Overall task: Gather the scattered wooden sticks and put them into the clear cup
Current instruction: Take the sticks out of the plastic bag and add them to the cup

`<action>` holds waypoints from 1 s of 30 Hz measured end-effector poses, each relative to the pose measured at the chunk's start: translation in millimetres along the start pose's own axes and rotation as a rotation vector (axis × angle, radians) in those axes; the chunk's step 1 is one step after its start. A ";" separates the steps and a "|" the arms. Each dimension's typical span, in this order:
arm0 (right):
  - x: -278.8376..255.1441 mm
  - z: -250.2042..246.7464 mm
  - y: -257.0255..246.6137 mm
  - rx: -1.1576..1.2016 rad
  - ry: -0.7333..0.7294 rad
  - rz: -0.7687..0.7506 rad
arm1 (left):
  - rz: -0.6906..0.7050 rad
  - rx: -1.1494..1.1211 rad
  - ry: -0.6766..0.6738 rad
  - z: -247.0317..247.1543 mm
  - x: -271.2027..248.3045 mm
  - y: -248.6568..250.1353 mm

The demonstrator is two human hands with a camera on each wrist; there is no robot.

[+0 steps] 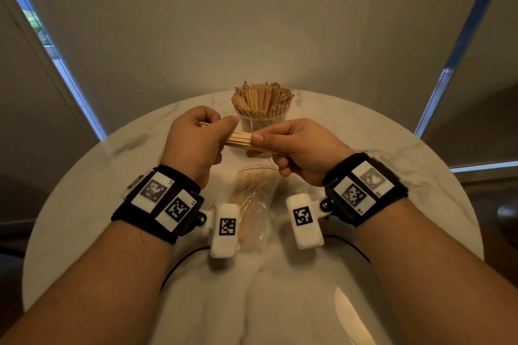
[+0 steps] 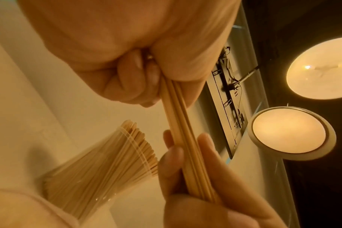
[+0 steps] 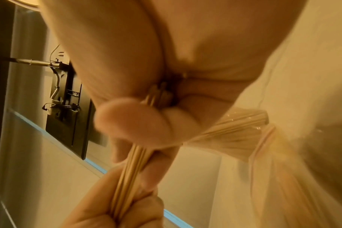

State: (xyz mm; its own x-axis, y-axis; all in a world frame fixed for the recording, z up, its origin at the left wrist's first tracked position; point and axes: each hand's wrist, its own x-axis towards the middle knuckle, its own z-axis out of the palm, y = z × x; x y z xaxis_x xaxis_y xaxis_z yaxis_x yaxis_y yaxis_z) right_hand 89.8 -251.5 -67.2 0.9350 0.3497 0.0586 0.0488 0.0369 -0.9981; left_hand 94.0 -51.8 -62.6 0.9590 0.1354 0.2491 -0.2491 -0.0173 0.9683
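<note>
Both hands pinch one bundle of sticks (image 1: 241, 140): left hand (image 1: 193, 136) at its 9 o'clock end, right hand (image 1: 302, 145) at 3 o'clock. Bundle's lying sideways, and the clear cup (image 1: 262, 120), already stuffed, sits right behind at 12, so I'd guess it has to tip upright.

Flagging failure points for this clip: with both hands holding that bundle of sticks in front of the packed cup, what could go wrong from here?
1. The clear cup already looks crammed with sticks, so pushing the bundle in may jam or tip it.
2. The left hand and right hand each grip one end; letting go with one could fan the sticks out.
3. The plastic bag of sticks lies under the wrists and could be dragged.
</note>
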 end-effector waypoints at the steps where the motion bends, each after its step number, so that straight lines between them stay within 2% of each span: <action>1: -0.2 -1.9 -1.9 0.012 0.039 -0.038 | -0.004 -0.039 0.033 0.2 1.0 2.4; 3: -0.2 -3.4 -7.3 0.077 0.132 -0.129 | 0.010 -0.103 0.125 0.5 2.8 9.3; 5: 2.1 0.1 -13.3 0.116 0.223 -0.192 | 0.050 -0.123 0.135 5.1 3.4 15.4; 9: 10.5 11.1 -25.0 0.219 0.359 -0.247 | 0.039 -0.189 -0.022 24.0 -0.4 22.3; 12: 13.3 5.8 -31.6 0.160 0.472 -0.270 | 0.024 -0.207 -0.130 33.8 2.0 28.8; 14: 13.4 -1.6 -34.6 0.088 0.516 -0.295 | 0.065 -0.081 -0.125 36.8 10.4 30.5; 18: 12.4 -22.6 -42.7 -0.068 0.693 -0.349 | 0.153 0.240 0.005 34.8 36.7 28.0; 20: 12.9 -30.6 -46.4 -0.148 0.787 -0.359 | 0.142 0.414 -0.115 32.2 49.1 24.7; 22: 15.2 -35.0 -51.1 -0.241 0.857 -0.380 | 0.123 0.697 -0.313 32.8 55.9 19.1; 24: 18.3 -37.0 -57.5 -0.386 0.891 -0.402 | 0.149 0.992 -0.442 36.1 57.3 16.2; 26: 20.6 -35.7 -64.3 -0.550 0.867 -0.431 | 0.199 1.093 -0.459 36.7 56.3 15.1; 30: 21.5 -25.5 -78.9 -0.907 0.786 -0.571 | 0.247 1.052 -0.433 28.2 55.5 20.2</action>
State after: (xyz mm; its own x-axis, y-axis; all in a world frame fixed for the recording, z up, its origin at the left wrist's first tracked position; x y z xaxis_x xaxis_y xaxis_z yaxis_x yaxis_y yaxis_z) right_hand 115.1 -270.7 12.3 0.6431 -0.1475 0.7514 0.4285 -0.7439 -0.5128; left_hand 146.1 -72.6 -28.8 0.9168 -0.3324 0.2214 -0.3949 -0.8373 0.3782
